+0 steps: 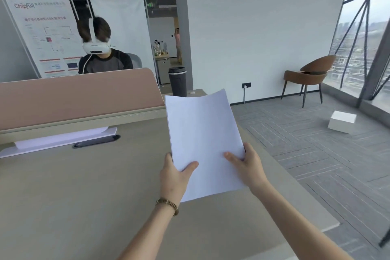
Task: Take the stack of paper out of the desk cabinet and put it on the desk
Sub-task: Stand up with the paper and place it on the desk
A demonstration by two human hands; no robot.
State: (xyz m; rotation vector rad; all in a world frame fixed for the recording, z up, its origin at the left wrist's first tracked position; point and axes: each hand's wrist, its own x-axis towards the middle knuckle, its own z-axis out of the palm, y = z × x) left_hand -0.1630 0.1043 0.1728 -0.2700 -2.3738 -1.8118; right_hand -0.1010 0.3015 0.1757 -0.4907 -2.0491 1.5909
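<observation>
Both hands are on the paper. The left hand [176, 177], with a brown beaded bracelet [167, 205] at the wrist, pinches the lower left edge of the white stack of plain paper [203, 133], thumb on top and fingers hidden beneath. The right hand [248, 164] clamps the lower right edge the same way, thumb lying flat across the top sheet. The stack hangs in the air, tilted up away from the person, its far edge curling slightly, above the right part of the beige counter [84, 196]. It does not look to be touching the surface yet.

So the carry appears nearly over, and the step in hand is the set-down. To do it well, I'd level the stack first, bring the near edge down onto the counter, then lay the rest flat so the sheets don't fan or slide. Both pinches should let go together only once the weight rests fully on the top. The counter's right edge is close under the right hand, so placing further left, toward the bare middle, looks safer.

Further out, a pinkish divider panel [80, 95] runs along the counter's back, with a white flat object [63, 139] and a dark slot [96, 141] below it. A dark cylindrical cup [177, 81] stands beyond the paper's far edge. The cabinet is out of view.
</observation>
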